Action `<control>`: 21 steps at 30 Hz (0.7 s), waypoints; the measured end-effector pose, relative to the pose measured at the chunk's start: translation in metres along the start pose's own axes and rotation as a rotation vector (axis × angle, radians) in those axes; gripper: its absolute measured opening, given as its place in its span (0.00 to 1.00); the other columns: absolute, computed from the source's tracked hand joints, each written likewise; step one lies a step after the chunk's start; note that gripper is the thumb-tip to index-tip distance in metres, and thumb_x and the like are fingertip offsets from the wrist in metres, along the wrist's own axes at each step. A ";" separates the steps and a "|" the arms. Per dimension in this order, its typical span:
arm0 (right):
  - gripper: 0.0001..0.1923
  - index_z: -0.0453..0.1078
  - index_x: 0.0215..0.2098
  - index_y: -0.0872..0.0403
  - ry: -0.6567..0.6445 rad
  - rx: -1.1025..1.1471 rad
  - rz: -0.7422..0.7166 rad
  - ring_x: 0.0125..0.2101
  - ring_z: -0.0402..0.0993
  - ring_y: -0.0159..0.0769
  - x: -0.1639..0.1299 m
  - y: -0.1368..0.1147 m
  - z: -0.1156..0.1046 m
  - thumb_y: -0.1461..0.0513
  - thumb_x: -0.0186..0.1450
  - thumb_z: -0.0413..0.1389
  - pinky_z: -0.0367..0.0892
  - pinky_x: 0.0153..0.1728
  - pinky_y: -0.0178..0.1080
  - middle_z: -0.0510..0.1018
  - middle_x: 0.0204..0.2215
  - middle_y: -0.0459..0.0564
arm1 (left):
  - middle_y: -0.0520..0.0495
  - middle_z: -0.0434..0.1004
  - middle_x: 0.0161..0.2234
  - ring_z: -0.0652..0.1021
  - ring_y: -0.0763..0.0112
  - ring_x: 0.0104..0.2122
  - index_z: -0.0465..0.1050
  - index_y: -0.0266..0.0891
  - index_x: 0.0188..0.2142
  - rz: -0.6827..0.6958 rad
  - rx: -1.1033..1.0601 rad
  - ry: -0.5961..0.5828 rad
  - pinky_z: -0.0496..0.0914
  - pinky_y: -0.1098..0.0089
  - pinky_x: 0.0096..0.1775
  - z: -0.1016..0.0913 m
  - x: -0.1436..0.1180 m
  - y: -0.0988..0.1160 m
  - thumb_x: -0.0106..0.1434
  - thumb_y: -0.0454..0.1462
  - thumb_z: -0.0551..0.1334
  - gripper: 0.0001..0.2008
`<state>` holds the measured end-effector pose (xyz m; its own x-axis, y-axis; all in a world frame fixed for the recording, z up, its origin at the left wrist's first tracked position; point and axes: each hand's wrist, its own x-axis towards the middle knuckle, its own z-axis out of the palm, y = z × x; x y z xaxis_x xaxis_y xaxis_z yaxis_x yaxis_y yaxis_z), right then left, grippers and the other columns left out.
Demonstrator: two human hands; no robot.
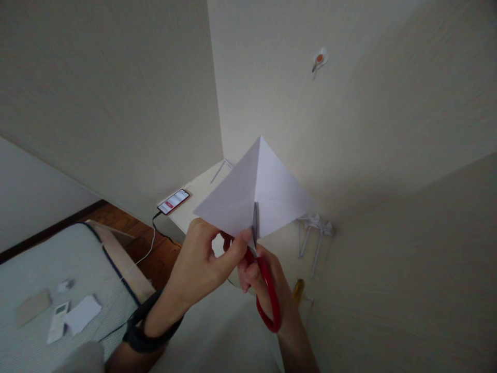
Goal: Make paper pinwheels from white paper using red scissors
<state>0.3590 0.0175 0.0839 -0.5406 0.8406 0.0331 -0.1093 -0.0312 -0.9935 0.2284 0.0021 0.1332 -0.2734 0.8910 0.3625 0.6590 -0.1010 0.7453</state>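
A white sheet of paper (277,186) with a crease down its middle is held up in front of me, one corner pointing away. My left hand (212,256) pinches its near edge between thumb and fingers, left of the crease. My right hand (267,280) grips red-handled scissors (274,305), with fingers through the loops. One scissor blade lies on top of the paper along the crease, reaching in from the near edge. The other blade is hidden, apparently beneath the sheet. Some of my right fingers are hidden behind the handles.
Behind the paper, a pale table (202,189) fills the wall corner. A phone (173,201) with a cable lies at its left edge. Folded paper pieces with thin legs (316,225) stand at right. A bed (23,269) at left holds a remote (59,321) and paper scraps.
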 end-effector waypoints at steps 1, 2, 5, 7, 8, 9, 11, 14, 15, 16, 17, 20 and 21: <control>0.31 0.58 0.23 0.51 -0.001 -0.016 0.004 0.19 0.54 0.29 0.000 -0.001 0.000 0.34 0.57 0.49 0.52 0.22 0.35 0.59 0.17 0.39 | 0.50 0.74 0.21 0.74 0.67 0.25 0.71 0.40 0.19 -0.019 -0.002 0.020 0.67 0.69 0.28 0.001 -0.001 -0.001 0.59 0.42 0.59 0.14; 0.31 0.58 0.23 0.51 0.001 -0.022 0.006 0.19 0.54 0.29 0.001 -0.001 0.000 0.33 0.57 0.48 0.52 0.22 0.36 0.59 0.17 0.40 | 0.50 0.73 0.21 0.73 0.68 0.24 0.70 0.40 0.19 -0.038 -0.003 0.031 0.67 0.70 0.27 0.001 -0.001 -0.002 0.59 0.42 0.59 0.14; 0.31 0.58 0.23 0.51 -0.007 0.000 0.002 0.19 0.54 0.29 0.001 0.000 0.002 0.34 0.58 0.48 0.52 0.22 0.36 0.60 0.18 0.41 | 0.50 0.72 0.20 0.73 0.69 0.23 0.69 0.40 0.18 -0.071 -0.025 0.020 0.67 0.70 0.26 0.001 -0.001 -0.003 0.58 0.42 0.60 0.14; 0.31 0.59 0.24 0.52 -0.022 0.032 0.004 0.19 0.54 0.29 0.000 0.000 0.003 0.34 0.59 0.48 0.52 0.22 0.36 0.61 0.18 0.41 | 0.50 0.72 0.20 0.72 0.69 0.23 0.69 0.40 0.18 -0.087 -0.051 0.001 0.67 0.71 0.27 0.000 0.001 -0.001 0.58 0.42 0.60 0.14; 0.30 0.60 0.25 0.52 -0.030 0.051 0.012 0.18 0.54 0.29 0.000 0.001 0.004 0.34 0.59 0.48 0.52 0.21 0.35 0.60 0.18 0.41 | 0.50 0.72 0.20 0.72 0.70 0.23 0.68 0.40 0.18 -0.098 -0.067 -0.010 0.67 0.71 0.26 0.000 0.001 0.000 0.58 0.42 0.60 0.14; 0.30 0.60 0.26 0.52 -0.038 0.070 0.026 0.18 0.54 0.28 0.000 0.001 0.005 0.34 0.59 0.48 0.52 0.20 0.35 0.60 0.17 0.40 | 0.51 0.71 0.20 0.72 0.70 0.23 0.68 0.40 0.18 -0.112 -0.080 -0.019 0.67 0.71 0.26 -0.001 0.001 0.001 0.58 0.41 0.60 0.14; 0.31 0.61 0.27 0.52 -0.049 0.100 0.058 0.16 0.54 0.28 -0.001 0.003 0.006 0.33 0.58 0.48 0.51 0.17 0.33 0.60 0.16 0.40 | 0.51 0.71 0.20 0.72 0.71 0.22 0.68 0.40 0.18 -0.138 -0.101 -0.031 0.67 0.72 0.25 -0.001 0.002 0.001 0.58 0.41 0.60 0.14; 0.32 0.63 0.30 0.53 -0.055 0.109 0.066 0.15 0.55 0.28 -0.002 0.004 0.006 0.33 0.58 0.48 0.51 0.15 0.32 0.61 0.16 0.40 | 0.51 0.71 0.19 0.72 0.71 0.21 0.68 0.40 0.18 -0.171 -0.136 -0.045 0.67 0.72 0.24 0.000 0.001 0.001 0.58 0.40 0.60 0.14; 0.32 0.63 0.30 0.54 -0.052 0.106 0.057 0.15 0.55 0.27 -0.003 0.005 0.006 0.34 0.58 0.48 0.51 0.15 0.32 0.61 0.16 0.40 | 0.52 0.71 0.19 0.71 0.71 0.20 0.68 0.40 0.18 -0.184 -0.149 -0.052 0.67 0.72 0.23 0.001 0.001 0.000 0.59 0.40 0.60 0.14; 0.32 0.64 0.30 0.54 -0.049 0.104 0.048 0.15 0.56 0.27 -0.003 0.005 0.006 0.34 0.59 0.48 0.52 0.15 0.32 0.61 0.16 0.40 | 0.52 0.70 0.18 0.71 0.72 0.20 0.68 0.40 0.19 -0.195 -0.162 -0.054 0.66 0.72 0.23 0.001 0.001 0.000 0.59 0.40 0.60 0.13; 0.31 0.64 0.31 0.54 -0.046 0.103 0.041 0.15 0.56 0.27 -0.003 0.005 0.007 0.34 0.59 0.48 0.52 0.15 0.32 0.61 0.16 0.40 | 0.52 0.70 0.18 0.71 0.72 0.19 0.69 0.40 0.19 -0.205 -0.172 -0.057 0.66 0.72 0.22 0.001 0.001 -0.001 0.59 0.40 0.60 0.13; 0.31 0.63 0.30 0.53 -0.035 0.099 0.044 0.15 0.55 0.27 -0.003 0.003 0.007 0.34 0.59 0.48 0.51 0.15 0.32 0.60 0.15 0.40 | 0.52 0.71 0.19 0.72 0.72 0.19 0.68 0.40 0.19 -0.202 -0.186 -0.062 0.67 0.72 0.22 0.002 0.001 -0.001 0.59 0.40 0.60 0.13; 0.31 0.63 0.29 0.53 -0.035 0.099 0.052 0.14 0.54 0.27 -0.003 0.002 0.008 0.34 0.59 0.48 0.51 0.15 0.32 0.60 0.15 0.40 | 0.52 0.71 0.19 0.72 0.72 0.19 0.68 0.40 0.19 -0.197 -0.184 -0.061 0.67 0.72 0.22 0.002 0.001 0.000 0.59 0.40 0.60 0.13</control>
<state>0.3540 0.0107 0.0823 -0.5762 0.8172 -0.0129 -0.1611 -0.1291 -0.9785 0.2293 0.0037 0.1323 -0.3378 0.9257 0.1702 0.4575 0.0035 0.8892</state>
